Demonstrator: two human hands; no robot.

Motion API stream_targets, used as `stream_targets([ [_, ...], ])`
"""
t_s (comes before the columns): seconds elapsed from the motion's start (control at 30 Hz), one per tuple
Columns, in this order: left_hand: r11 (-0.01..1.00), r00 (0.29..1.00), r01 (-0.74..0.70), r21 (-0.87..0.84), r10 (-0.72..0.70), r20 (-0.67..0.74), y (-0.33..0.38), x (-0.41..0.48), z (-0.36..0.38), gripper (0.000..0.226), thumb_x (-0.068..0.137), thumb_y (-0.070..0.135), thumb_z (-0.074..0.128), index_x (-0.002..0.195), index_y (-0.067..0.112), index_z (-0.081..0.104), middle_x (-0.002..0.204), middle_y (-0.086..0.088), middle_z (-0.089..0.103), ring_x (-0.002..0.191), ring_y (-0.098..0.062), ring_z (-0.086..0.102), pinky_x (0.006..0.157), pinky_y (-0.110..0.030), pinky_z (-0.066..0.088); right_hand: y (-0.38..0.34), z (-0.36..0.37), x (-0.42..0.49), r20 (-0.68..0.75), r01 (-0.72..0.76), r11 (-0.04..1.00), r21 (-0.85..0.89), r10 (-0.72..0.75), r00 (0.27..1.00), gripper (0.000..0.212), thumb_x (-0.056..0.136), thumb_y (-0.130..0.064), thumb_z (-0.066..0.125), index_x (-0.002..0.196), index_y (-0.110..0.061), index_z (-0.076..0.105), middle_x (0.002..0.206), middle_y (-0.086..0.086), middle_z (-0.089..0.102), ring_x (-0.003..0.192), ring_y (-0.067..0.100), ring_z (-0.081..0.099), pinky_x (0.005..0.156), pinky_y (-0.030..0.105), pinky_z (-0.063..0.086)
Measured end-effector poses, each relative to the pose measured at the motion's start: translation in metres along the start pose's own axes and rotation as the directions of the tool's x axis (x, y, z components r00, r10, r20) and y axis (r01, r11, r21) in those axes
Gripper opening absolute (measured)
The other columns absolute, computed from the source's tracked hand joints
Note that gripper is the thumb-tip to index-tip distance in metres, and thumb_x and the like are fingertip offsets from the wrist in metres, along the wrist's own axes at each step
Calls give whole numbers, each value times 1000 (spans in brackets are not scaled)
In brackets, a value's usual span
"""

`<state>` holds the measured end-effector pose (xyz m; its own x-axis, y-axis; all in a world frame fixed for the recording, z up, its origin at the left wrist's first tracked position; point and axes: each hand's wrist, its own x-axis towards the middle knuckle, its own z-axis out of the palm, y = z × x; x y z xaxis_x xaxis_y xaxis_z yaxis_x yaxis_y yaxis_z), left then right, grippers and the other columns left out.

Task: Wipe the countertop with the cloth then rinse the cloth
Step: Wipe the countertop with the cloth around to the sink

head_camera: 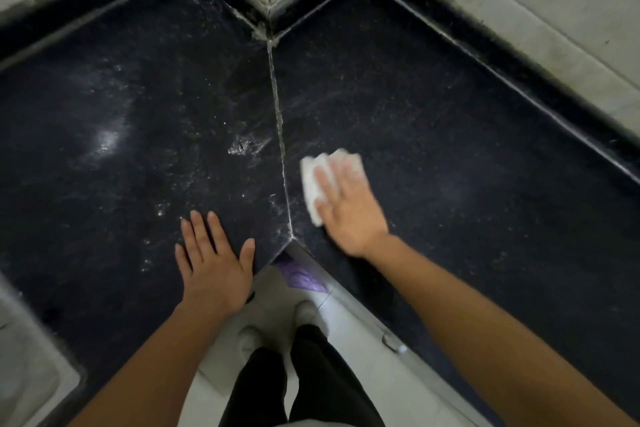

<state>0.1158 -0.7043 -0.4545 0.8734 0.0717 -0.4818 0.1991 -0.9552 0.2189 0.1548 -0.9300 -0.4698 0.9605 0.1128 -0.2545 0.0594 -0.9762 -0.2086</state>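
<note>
The right hand (349, 208) is blurred, and its fingers (325, 184) cover part of the cloth (310, 180). 1 purple thing (299, 276) is half hidden under the countertop (450, 135) corner; what it is, I cannot tell.

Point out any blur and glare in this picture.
Head view: the right hand and the cloth under it are smeared by motion, while the left hand is sharp; a glare patch shines on the countertop at left; the light is dim overall.

No text or label seems readable in this dim view.
</note>
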Motion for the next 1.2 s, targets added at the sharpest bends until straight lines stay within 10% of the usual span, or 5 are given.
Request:
stream_targets([
  [0.13, 1000, 1000, 0, -8, 0, 1, 0, 0, -2, 77, 93, 56, 11, 145, 10, -22, 153, -12, -29, 139, -24, -30, 114, -42, -14, 29, -16, -32, 60, 293, 955, -51, -290, 955, 58, 101, -44, 16, 152, -15, 20, 159, 9, 14, 147, 25, 2, 118, 30, -4],
  [0.43, 1000, 1000, 17, 7, -17, 6, 0, 2, 0, 75, 93, 55, 9, 143, 12, -27, 151, -10, -33, 138, -22, -33, 114, -41, -15, 102, -60, 74, -44, -664, 745, 60, 667, 744, 57, 102, -32, 15, 152, -9, 0, 158, 23, -4, 145, 36, -8, 117, 49, -8],
  [0.77, 1000, 999, 25, 8, -26, 32, 2, 1, -3, 75, 89, 57, 3, 141, 14, -30, 148, -7, -37, 137, -21, -34, 113, -40, -17, -12, -33, 46, 134, 527, 850, -24, -520, 844, 55, 100, -31, 27, 152, -14, 16, 160, 11, 10, 147, 27, 2, 120, 33, -2],
  [1.07, 1000, 999, -18, 10, 19, -48, -6, 2, 6, 75, 75, 64, -21, 129, 16, -43, 135, -5, -50, 127, -20, -45, 109, -39, -23, 79, -70, 146, -18, -488, 872, -47, 488, 873, 60, 101, -34, 11, 151, -5, -3, 158, 20, -7, 145, 36, -11, 116, 48, -8],
  [1.2, 1000, 996, -22, 1, 22, -84, -7, 3, 10, 78, 70, 64, -29, 129, 16, -43, 140, -6, -47, 129, -20, -45, 110, -39, -23, -11, -56, 155, -72, -226, 960, -167, 216, 974, 59, 99, -28, 16, 151, -6, 1, 158, 22, 3, 142, 45, 2, 115, 59, 3],
])
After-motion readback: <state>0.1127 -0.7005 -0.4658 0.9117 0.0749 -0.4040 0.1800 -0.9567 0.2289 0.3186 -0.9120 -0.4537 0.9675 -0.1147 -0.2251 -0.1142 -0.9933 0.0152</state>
